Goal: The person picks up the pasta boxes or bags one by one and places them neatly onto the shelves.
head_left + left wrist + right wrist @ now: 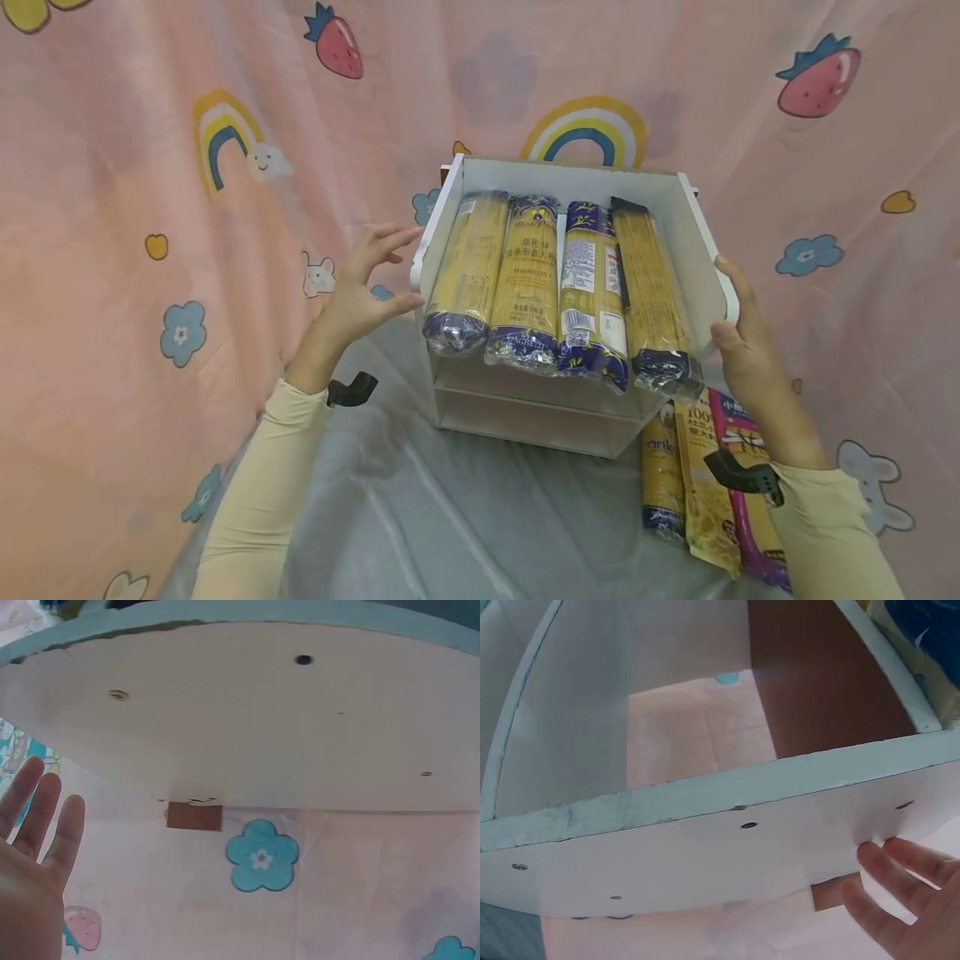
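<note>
A white shelf unit [525,417] stands in the middle of the head view. Four packs of spaghetti lie side by side on its top, among them a printed spaghetti pack [525,275] and a pack with a white label [588,292]. My left hand [360,283] is beside the left side panel, thumb and fingers spread; in the left wrist view its fingers [45,817] are apart from the panel [262,712]. My right hand [750,350] holds the front corner of the right side panel, thumb at the front edge, fingertips on the outer face in the right wrist view.
Several pasta packs lie on the grey cloth [450,517] right of the shelf, including a yellow pack [705,483] and a pink-edged pack [753,500], partly behind my right forearm. A pink patterned curtain [420,100] hangs behind.
</note>
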Demonstrator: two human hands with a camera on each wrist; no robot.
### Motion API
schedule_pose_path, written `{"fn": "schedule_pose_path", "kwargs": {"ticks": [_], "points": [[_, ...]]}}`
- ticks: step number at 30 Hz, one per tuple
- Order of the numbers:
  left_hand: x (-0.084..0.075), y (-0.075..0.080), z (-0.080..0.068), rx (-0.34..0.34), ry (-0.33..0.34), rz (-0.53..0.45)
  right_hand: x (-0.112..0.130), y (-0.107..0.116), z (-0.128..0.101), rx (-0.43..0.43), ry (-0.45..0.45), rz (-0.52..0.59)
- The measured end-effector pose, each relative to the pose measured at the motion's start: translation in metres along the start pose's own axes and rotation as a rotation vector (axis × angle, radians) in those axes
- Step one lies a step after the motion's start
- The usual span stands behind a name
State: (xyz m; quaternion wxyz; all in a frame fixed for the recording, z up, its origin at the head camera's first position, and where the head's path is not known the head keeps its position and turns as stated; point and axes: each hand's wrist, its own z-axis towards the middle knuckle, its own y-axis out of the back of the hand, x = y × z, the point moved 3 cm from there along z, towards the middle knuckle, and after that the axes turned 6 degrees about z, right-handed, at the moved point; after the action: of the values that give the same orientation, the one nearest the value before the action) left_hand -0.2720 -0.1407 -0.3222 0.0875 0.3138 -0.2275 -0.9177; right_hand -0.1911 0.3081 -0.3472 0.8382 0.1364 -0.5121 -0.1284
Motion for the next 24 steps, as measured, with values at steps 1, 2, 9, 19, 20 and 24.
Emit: {"fn": "schedule_pose_path", "kwargs": {"ticks": [1,2,9,19,20,24], "points": [[0.001,-0.001,-0.001,0.009,0.002,0.0,0.001,0.001,0.0,-0.001,-0.007,-0.017],[0.003,-0.002,-0.002,0.017,0.001,0.0,0.002,0.001,-0.001,0.005,-0.013,-0.034],[0.009,-0.007,-0.004,0.04,-0.021,-0.014,0.007,0.01,-0.008,0.082,-0.048,-0.09],[0.012,-0.01,-0.006,0.044,0.01,-0.068,-0.011,0.04,-0.029,-0.021,-0.085,-0.248],[0.012,-0.011,-0.007,0.044,0.012,-0.072,-0.015,0.043,-0.031,-0.026,-0.095,-0.263],[0.013,-0.015,-0.006,0.047,0.015,-0.084,-0.037,0.055,-0.043,-0.038,-0.166,-0.326]]}}
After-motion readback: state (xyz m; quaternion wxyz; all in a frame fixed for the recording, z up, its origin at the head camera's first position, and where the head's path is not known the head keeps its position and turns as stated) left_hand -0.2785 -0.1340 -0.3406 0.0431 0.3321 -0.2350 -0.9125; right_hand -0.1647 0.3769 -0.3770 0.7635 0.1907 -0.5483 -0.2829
